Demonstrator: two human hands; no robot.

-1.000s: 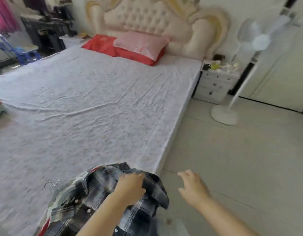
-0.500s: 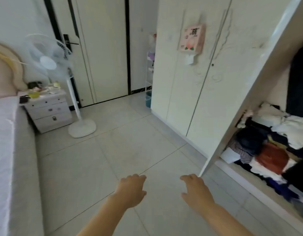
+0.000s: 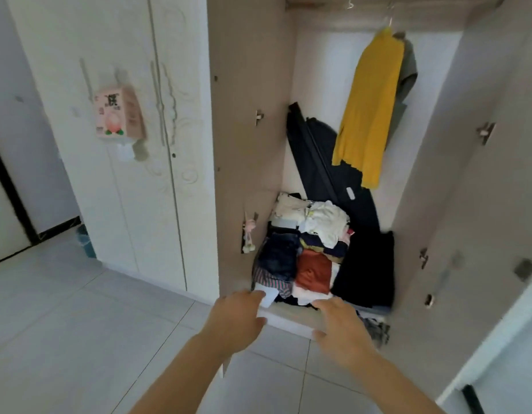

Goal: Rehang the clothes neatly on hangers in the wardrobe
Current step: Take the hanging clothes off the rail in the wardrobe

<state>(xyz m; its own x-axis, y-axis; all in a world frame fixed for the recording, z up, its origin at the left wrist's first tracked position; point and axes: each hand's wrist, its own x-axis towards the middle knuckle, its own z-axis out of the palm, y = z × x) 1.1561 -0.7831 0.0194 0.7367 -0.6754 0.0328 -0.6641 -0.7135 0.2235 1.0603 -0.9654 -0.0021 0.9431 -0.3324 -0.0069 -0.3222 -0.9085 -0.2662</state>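
Reaching, head view: left hand (image 3: 238, 318) and right hand (image 3: 342, 330) stretch toward the open wardrobe (image 3: 250, 144), fingers loosely spread, holding nothing. Heap of clothes (image 3: 312, 249) on the wardrobe floor, just past the fingertips, probably the next pick. Yellow top (image 3: 369, 109) already hangs inside the wardrobe, high right.

A clothes pile (image 3: 306, 249) lies on the wardrobe (image 3: 247, 85) floor. A bag (image 3: 315, 156) leans behind it. A top (image 3: 369, 109) hangs above, rightward.
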